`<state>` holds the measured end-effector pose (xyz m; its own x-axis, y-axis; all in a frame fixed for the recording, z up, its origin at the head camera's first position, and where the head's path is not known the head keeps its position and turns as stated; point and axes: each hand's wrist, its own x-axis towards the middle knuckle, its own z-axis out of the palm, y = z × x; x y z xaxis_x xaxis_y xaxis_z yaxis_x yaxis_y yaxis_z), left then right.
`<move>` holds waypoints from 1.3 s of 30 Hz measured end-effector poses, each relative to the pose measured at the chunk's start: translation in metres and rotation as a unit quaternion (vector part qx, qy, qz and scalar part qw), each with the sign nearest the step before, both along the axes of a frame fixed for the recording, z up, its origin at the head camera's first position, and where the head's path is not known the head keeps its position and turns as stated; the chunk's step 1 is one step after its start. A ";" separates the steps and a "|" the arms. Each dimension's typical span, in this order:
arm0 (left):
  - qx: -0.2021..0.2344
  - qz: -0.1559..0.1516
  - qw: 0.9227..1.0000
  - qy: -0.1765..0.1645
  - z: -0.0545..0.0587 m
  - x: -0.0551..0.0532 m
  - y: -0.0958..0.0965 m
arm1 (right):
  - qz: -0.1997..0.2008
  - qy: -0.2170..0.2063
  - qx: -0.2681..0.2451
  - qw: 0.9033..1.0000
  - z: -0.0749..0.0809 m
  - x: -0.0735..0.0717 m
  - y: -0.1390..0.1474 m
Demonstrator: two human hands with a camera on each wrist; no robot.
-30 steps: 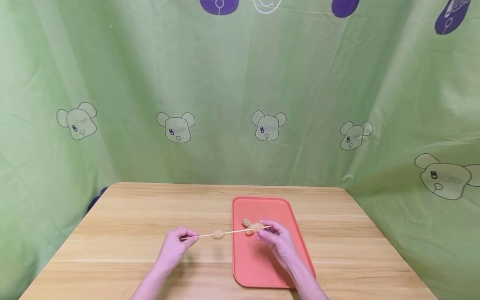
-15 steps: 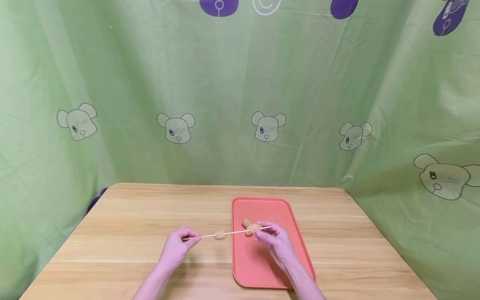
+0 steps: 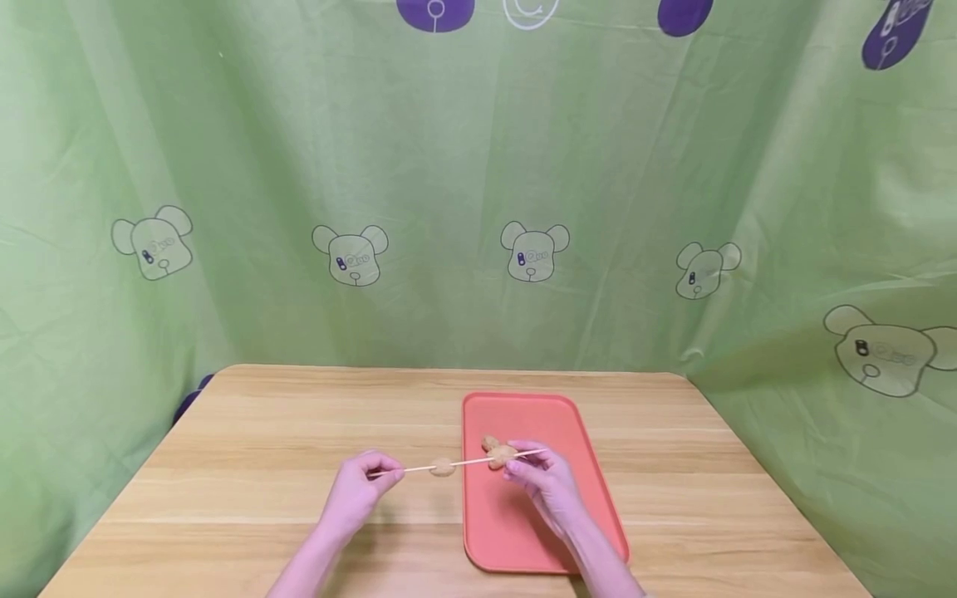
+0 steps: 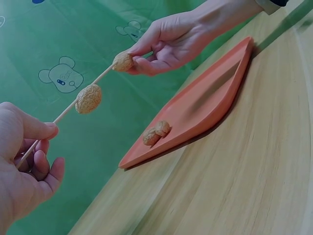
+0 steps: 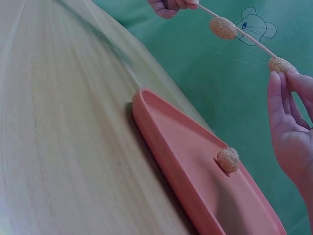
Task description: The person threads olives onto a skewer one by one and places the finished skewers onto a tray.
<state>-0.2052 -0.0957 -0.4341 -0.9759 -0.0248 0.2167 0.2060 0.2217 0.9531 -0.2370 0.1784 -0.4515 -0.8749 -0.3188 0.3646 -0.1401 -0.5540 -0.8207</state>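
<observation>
In the head view, a thin pale stick [image 3: 473, 461] is held above the table [image 3: 299, 423], its right end over the red tray [image 3: 519, 540]. Its long axis runs nearly level, from just below nine o'clock to just above three. The left hand [image 3: 357, 486] pinches it near the nine o'clock end. A middle ball [image 3: 443, 468], brown and wrinkled, sits threaded on the stick; the right hand [image 3: 552, 490] pinches an end ball [image 3: 503, 456], the stick's tip showing beyond it toward three o'clock. The hands are well apart. Two resting balls [image 4: 150, 136] lie in the tray, at ten o'clock from the right hand; whether they touch, I cannot tell.
</observation>
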 end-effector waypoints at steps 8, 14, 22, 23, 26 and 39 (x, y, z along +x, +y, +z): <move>-0.001 -0.004 1.000 0.005 -0.001 0.000 0.002 | -0.002 -0.022 -0.003 1.000 0.000 0.000 -0.004; 0.001 -0.004 1.000 0.003 -0.002 -0.001 0.004 | -0.005 -0.031 -0.001 0.999 -0.001 0.001 -0.007; -0.002 0.002 1.000 0.007 -0.002 0.000 0.006 | -0.009 -0.032 0.001 0.999 -0.002 0.003 -0.012; -0.002 0.003 1.000 0.005 -0.002 0.000 0.006 | -0.010 -0.033 0.000 0.999 -0.002 0.003 -0.013; -0.001 0.000 1.000 0.008 -0.001 0.001 0.008 | -0.008 -0.029 -0.003 1.000 -0.002 0.003 -0.014; -0.002 -0.012 1.000 0.007 -0.003 0.002 0.009 | -0.009 -0.044 -0.003 0.999 -0.006 0.006 -0.020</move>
